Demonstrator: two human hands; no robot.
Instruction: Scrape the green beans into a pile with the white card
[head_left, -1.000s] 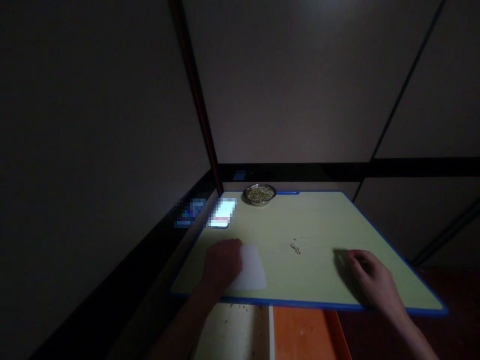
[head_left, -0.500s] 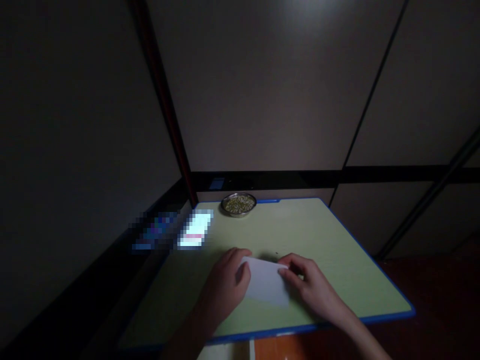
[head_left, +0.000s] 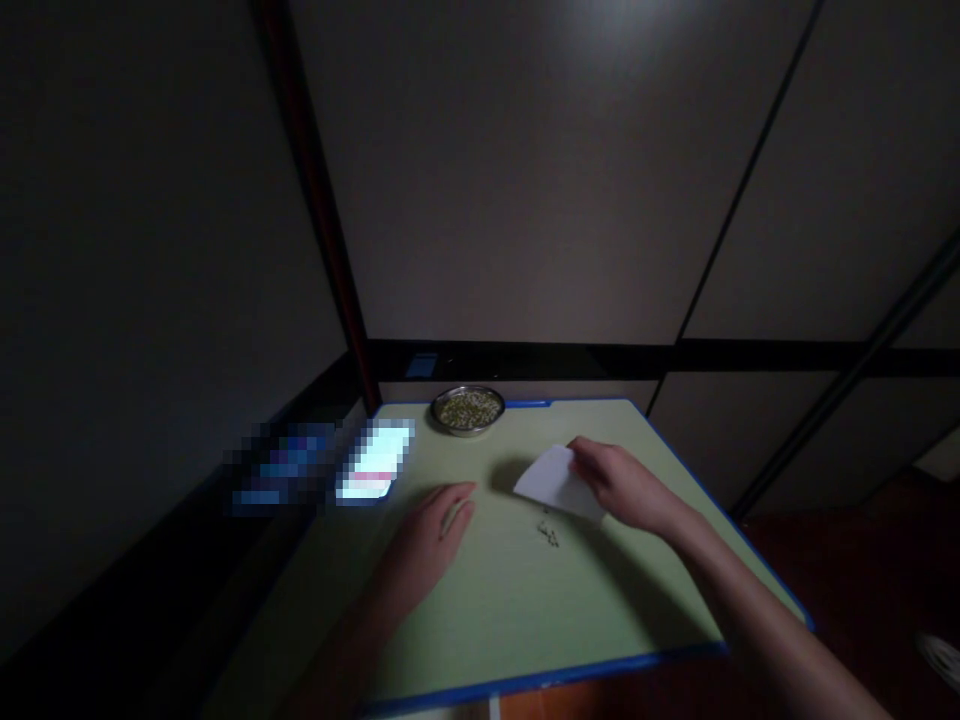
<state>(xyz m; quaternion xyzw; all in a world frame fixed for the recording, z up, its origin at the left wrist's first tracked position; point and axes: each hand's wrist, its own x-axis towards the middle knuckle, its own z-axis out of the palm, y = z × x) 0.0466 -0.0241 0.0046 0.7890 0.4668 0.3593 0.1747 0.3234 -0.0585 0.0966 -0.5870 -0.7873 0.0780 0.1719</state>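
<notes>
My right hand [head_left: 619, 482] is closed on the right end of a small white sheet of paper [head_left: 556, 482], which is raised and tilted over the green tabletop. A few small dark bits [head_left: 549, 534], perhaps seeds, lie on the table just below the sheet. To the left, my left hand [head_left: 433, 530] rests at or just above the table with thumb and fingers apart and nothing seen between them. It is separate from the paper.
At the far edge stands a round metal dish [head_left: 468, 410] of small greenish and pale grains. A lit phone-like screen [head_left: 376, 462], pixelated, lies at the left. The green table [head_left: 465, 640] has a blue rim; wall panels stand behind and to the left.
My left hand has let go of the paper and moved left. My right hand has lifted the sheet away from me, uncovering the small bits on the table.
</notes>
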